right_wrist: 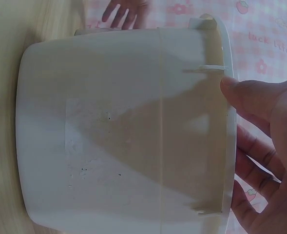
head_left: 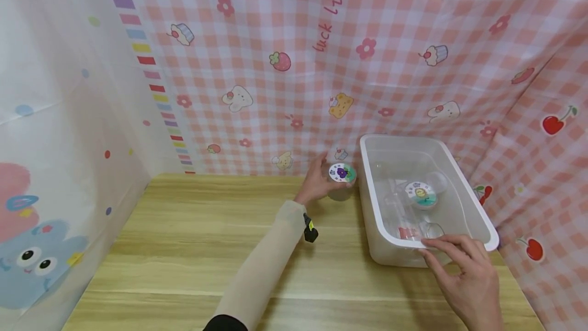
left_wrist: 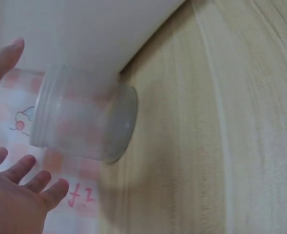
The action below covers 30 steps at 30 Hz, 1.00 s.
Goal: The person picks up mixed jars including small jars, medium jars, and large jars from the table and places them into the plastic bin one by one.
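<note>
A clear plastic jar (head_left: 341, 175) with a purple-flower label on its lid stands upright on the table, left of a white plastic bin (head_left: 373, 203). My left hand (head_left: 317, 183) is beside the jar, its thumb and fingers spread on either side. In the left wrist view, a gap shows between the left hand (left_wrist: 16, 190) and the jar (left_wrist: 80, 114). My right hand (head_left: 468, 275) pinches the bin's near rim. The right wrist view shows the right thumb on the outside of the rim and the fingers beyond it.
Inside the bin lie a jar with a green and yellow lid label (head_left: 421, 195) and other clear containers, one with a red mark (head_left: 409, 233). Pink checked cloth (head_left: 257, 116) hangs behind and to the right. The wooden table (head_left: 193, 239) extends left of the bin.
</note>
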Each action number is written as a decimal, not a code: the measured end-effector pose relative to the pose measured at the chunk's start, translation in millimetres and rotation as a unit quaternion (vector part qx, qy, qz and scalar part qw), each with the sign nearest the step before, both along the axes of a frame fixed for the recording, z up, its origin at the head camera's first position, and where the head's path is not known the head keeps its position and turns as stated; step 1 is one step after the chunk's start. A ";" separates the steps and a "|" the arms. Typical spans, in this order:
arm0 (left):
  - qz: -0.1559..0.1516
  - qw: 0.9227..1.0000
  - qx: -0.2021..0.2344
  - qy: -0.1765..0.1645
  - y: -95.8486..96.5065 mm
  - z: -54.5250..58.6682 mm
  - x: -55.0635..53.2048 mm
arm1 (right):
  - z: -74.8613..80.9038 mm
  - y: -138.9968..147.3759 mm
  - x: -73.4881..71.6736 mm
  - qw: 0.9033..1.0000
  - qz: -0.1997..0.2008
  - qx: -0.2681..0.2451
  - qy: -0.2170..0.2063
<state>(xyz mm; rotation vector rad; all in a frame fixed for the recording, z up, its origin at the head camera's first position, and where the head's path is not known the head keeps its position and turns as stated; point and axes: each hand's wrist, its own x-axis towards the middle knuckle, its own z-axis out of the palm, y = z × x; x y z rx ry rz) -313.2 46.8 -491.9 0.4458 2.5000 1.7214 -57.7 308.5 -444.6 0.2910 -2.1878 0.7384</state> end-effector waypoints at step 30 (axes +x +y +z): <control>0.014 0.999 0.041 -0.021 1.9 -21.3 -1.6 | 1.2 -1.1 0.3 1.000 0.004 -0.001 0.002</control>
